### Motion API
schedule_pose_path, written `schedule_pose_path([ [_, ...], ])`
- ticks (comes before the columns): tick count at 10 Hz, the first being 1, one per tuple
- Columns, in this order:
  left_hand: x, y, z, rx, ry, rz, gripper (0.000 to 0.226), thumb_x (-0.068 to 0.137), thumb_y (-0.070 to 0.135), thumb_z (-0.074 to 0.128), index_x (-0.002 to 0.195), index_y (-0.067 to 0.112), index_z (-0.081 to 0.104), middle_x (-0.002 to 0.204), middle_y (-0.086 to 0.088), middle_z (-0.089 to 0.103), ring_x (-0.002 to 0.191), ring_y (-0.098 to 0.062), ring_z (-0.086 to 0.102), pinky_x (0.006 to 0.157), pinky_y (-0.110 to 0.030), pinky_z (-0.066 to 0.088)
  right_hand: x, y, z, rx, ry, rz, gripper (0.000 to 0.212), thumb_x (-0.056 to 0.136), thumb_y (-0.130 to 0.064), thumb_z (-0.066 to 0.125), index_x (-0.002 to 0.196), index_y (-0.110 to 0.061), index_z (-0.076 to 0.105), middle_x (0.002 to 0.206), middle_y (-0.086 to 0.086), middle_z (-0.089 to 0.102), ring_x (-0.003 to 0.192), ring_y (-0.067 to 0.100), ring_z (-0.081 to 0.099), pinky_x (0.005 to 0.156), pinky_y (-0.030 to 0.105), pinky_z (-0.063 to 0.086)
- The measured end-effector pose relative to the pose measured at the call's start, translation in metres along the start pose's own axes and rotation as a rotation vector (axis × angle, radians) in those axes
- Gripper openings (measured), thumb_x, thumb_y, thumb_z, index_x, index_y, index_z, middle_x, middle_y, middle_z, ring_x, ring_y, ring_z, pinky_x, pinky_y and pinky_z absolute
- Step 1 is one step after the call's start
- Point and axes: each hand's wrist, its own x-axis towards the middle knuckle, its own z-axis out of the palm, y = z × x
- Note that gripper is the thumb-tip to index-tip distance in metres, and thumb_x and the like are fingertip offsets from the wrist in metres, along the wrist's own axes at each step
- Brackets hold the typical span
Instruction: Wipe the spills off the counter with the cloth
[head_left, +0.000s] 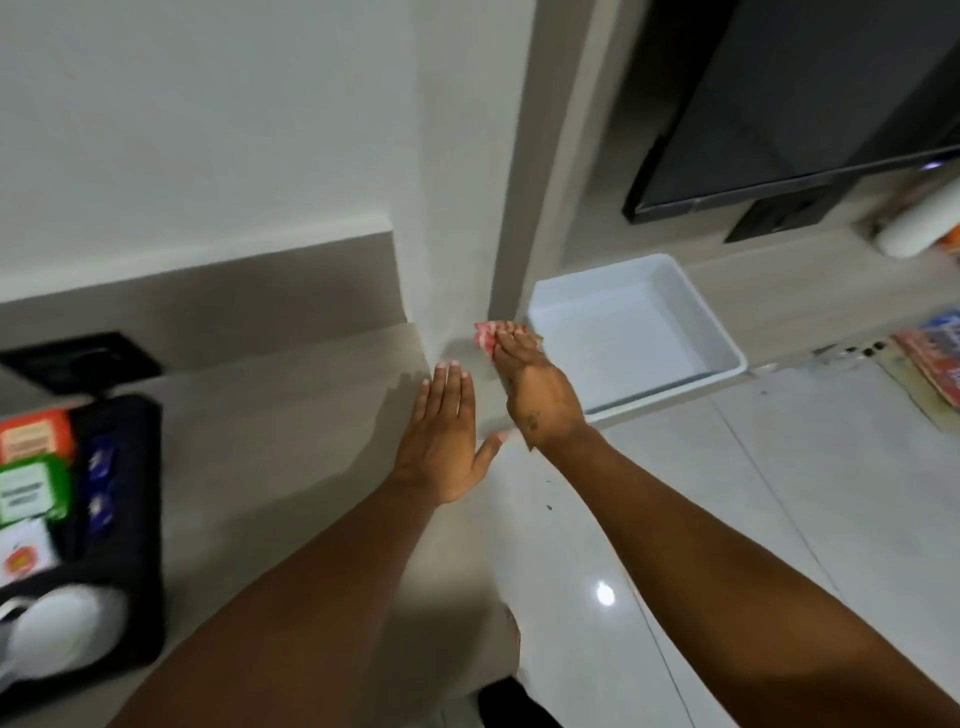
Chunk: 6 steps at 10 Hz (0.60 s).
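A small red and white cloth lies at the far right corner of the light counter, against the white wall. My right hand presses flat on the cloth, fingers pointing away from me, covering most of it. Just to its left, my left hand rests palm down on the counter with fingers together and the thumb out over the counter's right edge. No spill is visible on the counter; the frame is slightly blurred.
A black tray with tea sachets and a white cup sits at the counter's left. A white plastic bin stands on a lower shelf to the right, under a dark TV. Glossy floor tiles lie below.
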Motion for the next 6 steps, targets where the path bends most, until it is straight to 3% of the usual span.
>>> schedule_pose_path([
  [1, 0.04, 0.03, 0.006, -0.009, -0.008, 0.033, 0.097, 0.091, 0.071, 0.01, 0.158, 0.0, 0.009, 0.169, -0.022, 0.006, 0.156, -0.035, -0.001, 0.127, -0.047, -0.001, 0.013, 0.059, -0.027, 0.006, 0.016, 0.144, 0.067, 0.097, 0.008, 0.044, 0.156, -0.021, 0.029, 0.166, -0.001, 0.018, 0.153, 0.018, 0.012, 0.121, 0.025, 0.004],
  [2, 0.073, 0.049, 0.014, -0.011, -0.003, 0.043, 0.1, 0.088, 0.072, 0.003, 0.159, 0.001, 0.002, 0.17, -0.019, -0.003, 0.156, -0.032, -0.011, 0.125, -0.042, -0.01, 0.028, 0.096, -0.039, -0.015, -0.05, 0.262, 0.063, 0.1, -0.001, 0.045, 0.156, -0.023, 0.028, 0.166, -0.001, 0.023, 0.151, 0.021, 0.025, 0.121, 0.03, 0.015],
  [3, 0.093, 0.053, 0.022, -0.018, -0.003, 0.046, 0.106, 0.087, 0.078, -0.002, 0.159, 0.001, 0.004, 0.169, -0.019, -0.001, 0.156, -0.032, -0.008, 0.124, -0.04, -0.012, 0.034, 0.118, -0.032, -0.054, -0.104, 0.283, 0.051, 0.101, -0.005, 0.045, 0.15, -0.017, 0.039, 0.159, 0.006, 0.037, 0.143, 0.029, 0.039, 0.118, 0.038, 0.028],
  [4, 0.101, 0.049, 0.028, -0.029, -0.026, 0.021, 0.113, 0.081, 0.081, -0.013, 0.159, 0.002, 0.003, 0.17, -0.019, 0.0, 0.157, -0.032, -0.007, 0.125, -0.042, -0.008, 0.035, 0.123, -0.018, -0.111, -0.191, 0.252, 0.047, 0.1, -0.009, 0.044, 0.147, -0.011, 0.041, 0.155, 0.01, 0.04, 0.143, 0.031, 0.036, 0.119, 0.045, 0.028],
  [6, 0.077, 0.028, 0.027, -0.013, -0.034, 0.001, 0.097, 0.092, 0.071, 0.009, 0.159, 0.0, 0.005, 0.169, -0.02, 0.003, 0.157, -0.032, -0.004, 0.127, -0.045, -0.003, 0.05, 0.108, -0.021, -0.197, -0.086, 0.217, 0.046, 0.093, -0.023, 0.057, 0.139, -0.016, 0.052, 0.146, 0.008, 0.053, 0.137, 0.028, 0.044, 0.121, 0.041, 0.026],
])
